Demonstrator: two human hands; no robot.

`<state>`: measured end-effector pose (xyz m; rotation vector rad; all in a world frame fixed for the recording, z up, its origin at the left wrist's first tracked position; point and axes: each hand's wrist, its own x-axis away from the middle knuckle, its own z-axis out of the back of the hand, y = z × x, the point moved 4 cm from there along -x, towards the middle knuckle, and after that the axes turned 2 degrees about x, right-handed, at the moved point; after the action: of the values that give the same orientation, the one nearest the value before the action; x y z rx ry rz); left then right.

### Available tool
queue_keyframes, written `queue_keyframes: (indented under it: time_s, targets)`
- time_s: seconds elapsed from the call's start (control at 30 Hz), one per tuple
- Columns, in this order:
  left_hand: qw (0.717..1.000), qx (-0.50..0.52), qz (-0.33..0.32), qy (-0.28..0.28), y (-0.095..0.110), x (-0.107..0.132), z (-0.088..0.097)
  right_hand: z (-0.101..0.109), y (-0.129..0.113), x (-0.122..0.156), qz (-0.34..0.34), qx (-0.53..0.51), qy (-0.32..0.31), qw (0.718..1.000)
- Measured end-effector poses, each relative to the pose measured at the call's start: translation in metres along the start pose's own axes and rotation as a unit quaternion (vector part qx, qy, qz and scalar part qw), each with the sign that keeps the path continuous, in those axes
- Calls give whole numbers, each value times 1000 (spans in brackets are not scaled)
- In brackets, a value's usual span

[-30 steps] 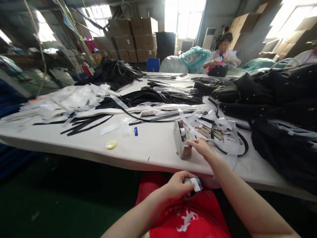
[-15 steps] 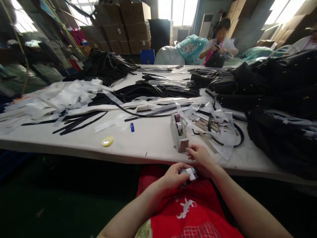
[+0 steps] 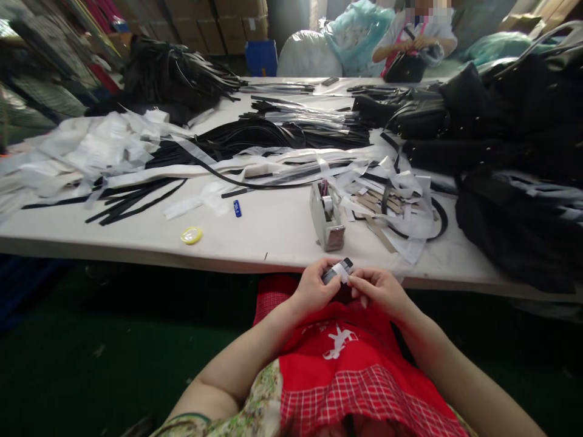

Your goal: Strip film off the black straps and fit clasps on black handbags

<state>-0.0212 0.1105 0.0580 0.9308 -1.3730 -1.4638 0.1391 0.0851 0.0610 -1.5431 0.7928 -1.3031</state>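
My left hand [image 3: 317,286] is closed around a small grey-and-black folded bundle [image 3: 327,277], held above my lap at the table's front edge. A white strip [image 3: 341,271] lies across the bundle. My right hand [image 3: 380,290] is beside it, thumb and forefinger pinched at the strip's right end; the other fingers curl below. Just beyond the hands stands a grey tape dispenser [image 3: 328,230] with a white roll inside.
On the white table [image 3: 273,233] lie a yellow oval disc [image 3: 191,235], a small blue piece [image 3: 237,208], black straps [image 3: 255,133] and crumpled white film [image 3: 100,142]. Black bags [image 3: 514,127] pile up at right. Across the table, a person's hands [image 3: 416,45] hold a black bag.
My right hand has moved from the dispenser's front to the bundle. My left hand has raised the bundle slightly towards the table edge. The view has tilted down.
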Motion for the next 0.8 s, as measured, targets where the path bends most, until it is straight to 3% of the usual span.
queue_keyframes:
  time_s: [0.3,0.57,0.67,0.8]
  targets:
    - [990,-115,-71,41,13,10,2,-5,4,-5,-31,-6,5,1000]
    - [993,-64,-76,63,19,9,1,-8,12,-9,-75,-101,-49,991]
    - [976,-136,-136,103,31,11,3,-15,6,-7,-57,-144,-52,987]
    - [938,-208,-247,127,37,13,9,-27,-5,-14,8,-184,7,983]
